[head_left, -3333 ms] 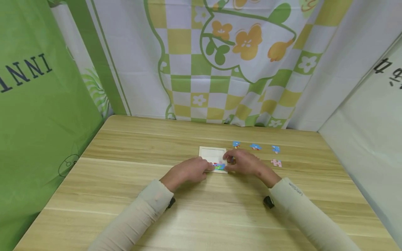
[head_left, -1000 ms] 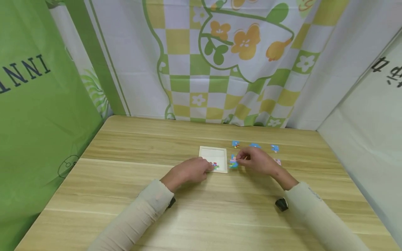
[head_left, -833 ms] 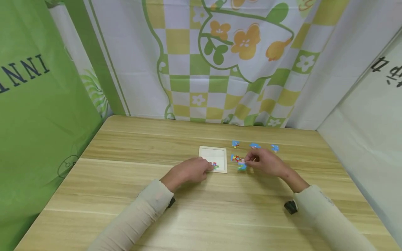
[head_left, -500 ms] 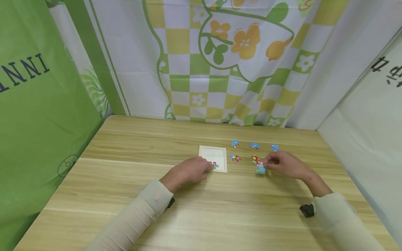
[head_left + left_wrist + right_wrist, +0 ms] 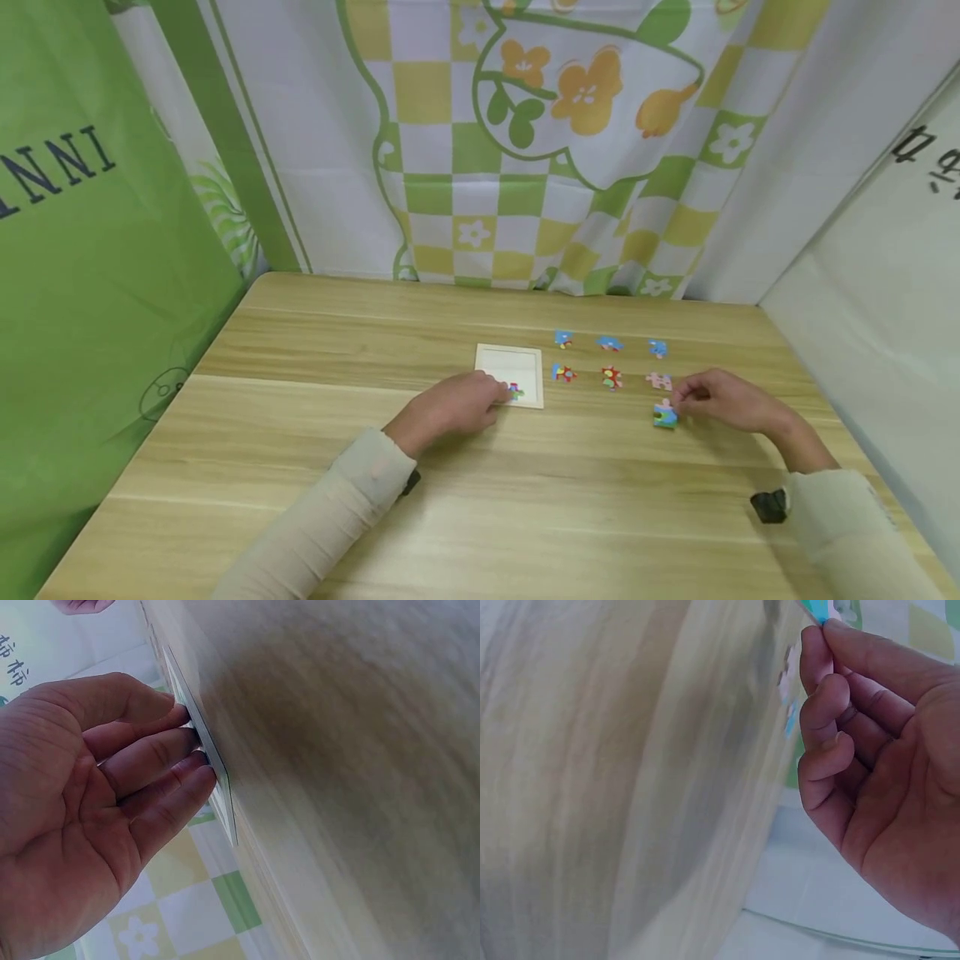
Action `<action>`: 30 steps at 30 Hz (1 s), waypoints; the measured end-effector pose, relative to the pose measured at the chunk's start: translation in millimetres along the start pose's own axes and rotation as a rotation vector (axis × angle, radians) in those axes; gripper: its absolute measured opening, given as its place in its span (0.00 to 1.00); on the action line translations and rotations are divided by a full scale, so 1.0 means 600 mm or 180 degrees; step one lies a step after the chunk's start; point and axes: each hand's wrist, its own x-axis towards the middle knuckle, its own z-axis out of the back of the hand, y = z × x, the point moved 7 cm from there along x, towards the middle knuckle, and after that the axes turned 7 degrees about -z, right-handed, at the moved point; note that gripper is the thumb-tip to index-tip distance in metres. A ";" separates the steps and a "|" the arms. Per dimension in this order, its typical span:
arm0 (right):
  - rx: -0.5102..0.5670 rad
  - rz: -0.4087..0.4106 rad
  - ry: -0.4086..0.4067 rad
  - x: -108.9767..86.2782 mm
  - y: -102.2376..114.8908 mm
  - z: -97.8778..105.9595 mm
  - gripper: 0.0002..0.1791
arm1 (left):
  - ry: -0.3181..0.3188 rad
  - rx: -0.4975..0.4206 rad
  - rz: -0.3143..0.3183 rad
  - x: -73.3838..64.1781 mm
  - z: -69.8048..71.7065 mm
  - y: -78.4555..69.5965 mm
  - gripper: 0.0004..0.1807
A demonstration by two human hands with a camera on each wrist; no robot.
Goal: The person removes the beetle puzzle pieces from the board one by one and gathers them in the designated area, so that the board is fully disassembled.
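Between the thumb and index finger of my right hand [image 5: 723, 402] is a jigsaw piece [image 5: 664, 414], blue and green with a pink knob, pinched by its edge. It hovers just above the table, in front of a pink jigsaw piece [image 5: 660, 381]. My left hand [image 5: 457, 404] rests its fingertips on the near left corner of a square pale puzzle tray [image 5: 531, 348]; in the left wrist view the fingers are slightly bent against the tray's edge [image 5: 217, 761]. Inside the tray, by those fingertips, lies a small red and green piece [image 5: 516, 392], partly hidden.
Right of the tray, more jigsaw pieces lie in two rows: blue ones [image 5: 610, 343] at the back, with a red one [image 5: 611, 377] and a blue-red one [image 5: 564, 372] in front. A curtain [image 5: 472, 200] hangs behind the wooden table [image 5: 360, 333].
The blue-green jigsaw piece has left the tray's near right corner. My right hand has carried it rightward past the red pieces. My left hand stays at the tray.
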 end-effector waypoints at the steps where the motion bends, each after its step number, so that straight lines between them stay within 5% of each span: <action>1: 0.0017 -0.0037 0.0016 -0.001 -0.004 0.000 0.07 | 0.0008 -0.0017 0.0009 0.000 0.000 0.000 0.09; 15: -0.0004 -0.0247 -0.0037 0.006 -0.037 -0.009 0.05 | 0.0005 0.0006 -0.0011 0.001 -0.001 0.002 0.14; 30: -0.0106 -0.0379 -0.0175 0.004 -0.030 -0.007 0.06 | -0.0030 0.0060 -0.0056 0.001 0.001 -0.002 0.14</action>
